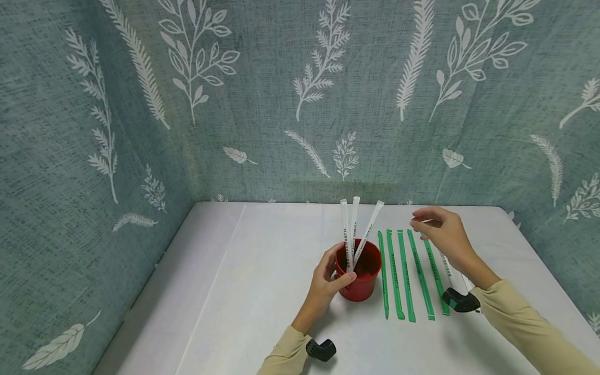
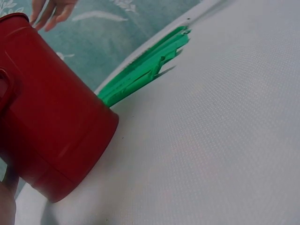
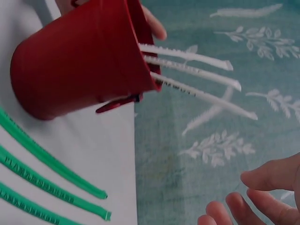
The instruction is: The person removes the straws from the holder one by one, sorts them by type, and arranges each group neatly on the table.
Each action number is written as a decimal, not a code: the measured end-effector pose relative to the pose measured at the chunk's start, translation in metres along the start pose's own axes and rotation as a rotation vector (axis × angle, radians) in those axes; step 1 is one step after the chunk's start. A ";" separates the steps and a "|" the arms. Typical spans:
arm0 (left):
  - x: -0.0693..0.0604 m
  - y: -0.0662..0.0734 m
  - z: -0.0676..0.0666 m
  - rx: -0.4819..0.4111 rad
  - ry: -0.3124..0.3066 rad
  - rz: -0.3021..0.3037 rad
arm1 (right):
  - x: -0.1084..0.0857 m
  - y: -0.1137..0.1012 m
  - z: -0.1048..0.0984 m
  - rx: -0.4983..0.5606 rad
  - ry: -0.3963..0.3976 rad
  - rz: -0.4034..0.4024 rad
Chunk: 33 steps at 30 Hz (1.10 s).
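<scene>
My left hand [image 1: 323, 284] holds a small red bucket [image 1: 360, 291] by its near left side, thumb on the rim. Three white paper-wrapped straws [image 1: 372, 221] with dark print stand in the bucket, fanned out above its rim. My right hand [image 1: 445, 237] hovers over the far ends of a row of green wrapped straws [image 1: 394, 276], right of the bucket. Its fingers [image 3: 239, 206] are loosely bent and apart from the thumb, with nothing seen between them. In the left wrist view, the bucket [image 2: 51, 108] hides most of the left hand.
Several green straws lie side by side on the white tabletop [image 1: 248, 291]. More white wrapped straws [image 1: 447, 268] lie to their right, partly under my right forearm. Leaf-patterned teal cloth [image 1: 267, 104] stands behind the table and along its sides.
</scene>
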<state>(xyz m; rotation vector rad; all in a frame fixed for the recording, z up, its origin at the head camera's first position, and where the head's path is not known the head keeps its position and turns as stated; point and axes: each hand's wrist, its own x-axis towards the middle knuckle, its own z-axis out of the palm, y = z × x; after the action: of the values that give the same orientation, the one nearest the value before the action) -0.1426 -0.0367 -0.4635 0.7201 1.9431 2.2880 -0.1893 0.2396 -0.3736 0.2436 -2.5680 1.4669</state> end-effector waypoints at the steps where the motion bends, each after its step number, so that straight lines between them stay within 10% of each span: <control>1: 0.000 0.000 0.000 -0.001 0.001 -0.002 | 0.000 -0.002 0.001 0.005 -0.003 0.002; 33: 0.002 -0.004 0.000 0.001 0.011 0.002 | 0.007 -0.025 0.048 0.168 -0.007 0.016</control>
<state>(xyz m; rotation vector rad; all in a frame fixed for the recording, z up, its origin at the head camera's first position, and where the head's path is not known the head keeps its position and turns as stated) -0.1455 -0.0357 -0.4668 0.7110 1.9488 2.2973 -0.1933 0.1849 -0.3755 0.2509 -2.4597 1.6927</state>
